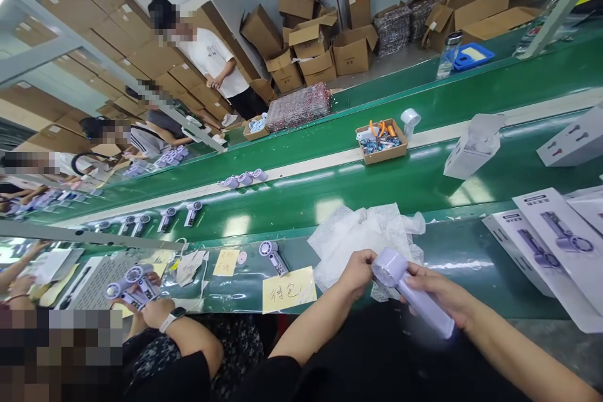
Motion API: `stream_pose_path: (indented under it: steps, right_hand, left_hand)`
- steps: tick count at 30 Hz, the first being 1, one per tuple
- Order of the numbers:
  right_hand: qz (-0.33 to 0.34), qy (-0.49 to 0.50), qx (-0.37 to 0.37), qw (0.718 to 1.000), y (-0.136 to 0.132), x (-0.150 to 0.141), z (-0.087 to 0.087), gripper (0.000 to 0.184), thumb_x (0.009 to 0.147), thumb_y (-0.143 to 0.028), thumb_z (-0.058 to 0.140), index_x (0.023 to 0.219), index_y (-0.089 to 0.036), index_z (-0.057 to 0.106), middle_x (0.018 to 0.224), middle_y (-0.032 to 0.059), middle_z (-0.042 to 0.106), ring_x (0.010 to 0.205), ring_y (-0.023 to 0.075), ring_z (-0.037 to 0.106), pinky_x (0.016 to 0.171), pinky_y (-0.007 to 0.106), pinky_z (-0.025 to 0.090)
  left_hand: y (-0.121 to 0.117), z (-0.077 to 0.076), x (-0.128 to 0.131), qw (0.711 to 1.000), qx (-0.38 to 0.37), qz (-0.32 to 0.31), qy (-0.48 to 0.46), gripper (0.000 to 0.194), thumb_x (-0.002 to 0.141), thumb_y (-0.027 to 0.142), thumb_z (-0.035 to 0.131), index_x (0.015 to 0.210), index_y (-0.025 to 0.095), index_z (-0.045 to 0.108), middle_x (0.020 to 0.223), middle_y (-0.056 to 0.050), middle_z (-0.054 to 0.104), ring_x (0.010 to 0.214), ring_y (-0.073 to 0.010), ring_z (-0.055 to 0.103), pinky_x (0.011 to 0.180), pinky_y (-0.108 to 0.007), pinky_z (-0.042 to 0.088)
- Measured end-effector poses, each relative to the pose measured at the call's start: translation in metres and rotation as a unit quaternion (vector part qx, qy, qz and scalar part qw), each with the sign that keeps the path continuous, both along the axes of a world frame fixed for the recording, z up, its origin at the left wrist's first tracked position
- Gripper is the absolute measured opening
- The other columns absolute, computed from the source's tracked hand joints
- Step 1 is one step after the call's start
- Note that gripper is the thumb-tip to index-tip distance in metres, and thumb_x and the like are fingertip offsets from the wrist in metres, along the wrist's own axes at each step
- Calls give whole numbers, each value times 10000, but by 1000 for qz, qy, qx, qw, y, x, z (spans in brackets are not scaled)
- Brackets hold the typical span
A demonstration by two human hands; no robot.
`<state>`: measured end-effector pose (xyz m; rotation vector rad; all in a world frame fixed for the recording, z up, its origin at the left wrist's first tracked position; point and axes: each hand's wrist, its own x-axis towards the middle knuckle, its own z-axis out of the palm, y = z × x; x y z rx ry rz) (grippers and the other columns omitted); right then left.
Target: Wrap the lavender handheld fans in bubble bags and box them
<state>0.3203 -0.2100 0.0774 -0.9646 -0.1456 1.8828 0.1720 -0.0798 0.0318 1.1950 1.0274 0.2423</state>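
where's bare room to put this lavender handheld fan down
Bare room shows on the glossy green worktop past the right hand, between crumpled translucent white wrapping sheets and white printed cardboard boxes, and on the green belt between those sheets and the brown cardboard tray. Crowded: under the sheets and where the boxes cluster.

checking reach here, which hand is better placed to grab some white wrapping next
Probably the left hand: it's nearer the white wrapping, while the right hand is holding the purple fan.
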Motion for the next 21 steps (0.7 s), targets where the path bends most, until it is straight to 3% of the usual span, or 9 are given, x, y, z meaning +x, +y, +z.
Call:
stream_pose_path:
  steps: [3,6,9,12,14,16,19,21]
  right_hand:
    - [-9,-54,-38,998,0,2,-1,465,686,-292,707,1104,-188,534,788,30,629,650,171,638,476,249,514]
    - [-10,-99,-60,993,-4,-1,0,394,702,-313,696,1042,-184,543,754,32,634,640,179,638,462,259,514]
    - [-53,-119,-57,990,-8,-9,4,359,699,-319,704,995,-202,538,732,10,621,627,176,637,462,273,521]
    - [-110,-115,-59,985,-12,-15,9,459,671,-294,738,1057,-236,496,841,8,629,620,174,643,457,288,524]
    - [-143,-105,-63,982,-16,-17,9,570,662,-282,748,1142,-268,442,883,4,629,622,179,645,466,307,532]
    - [-171,-100,-72,978,-20,-20,7,631,671,-290,737,1199,-280,391,831,-8,630,617,185,642,472,315,533]
    - [-187,-108,-62,974,-18,-25,6,536,708,-320,691,1158,-253,407,658,-37,601,510,168,603,426,286,496]
    - [-200,-106,-54,973,-13,-25,7,432,727,-334,670,1072,-246,425,609,-47,590,452,148,577,414,263,473]
  left_hand:
    - [1,14,-3,999,13,50,3,157,670,274,635,628,150,547,520,35,480,463,-82,421,475,-212,341]
    - [-3,33,-3,981,193,-3,-35,115,741,280,610,728,166,623,634,-13,568,604,-126,495,600,-258,410]
    - [-7,47,-7,888,440,-116,-62,161,839,263,512,800,187,648,687,-48,587,700,-168,503,668,-304,418]
    - [-10,46,-20,798,571,-183,-64,189,866,200,435,851,186,623,663,-49,543,660,-171,466,604,-296,397]
    - [-14,40,-28,763,610,-206,-51,190,859,151,413,877,179,600,672,-51,529,655,-172,458,577,-284,385]
    - [-20,35,-30,746,627,-220,-46,182,849,115,408,895,172,574,698,-59,534,670,-175,468,578,-280,386]
    - [-28,36,-14,704,644,-283,-100,164,826,102,421,891,176,552,724,-63,550,677,-181,482,607,-294,399]
    - [-30,42,3,694,645,-294,-128,152,826,112,422,880,182,546,719,-62,555,678,-185,493,619,-301,406]
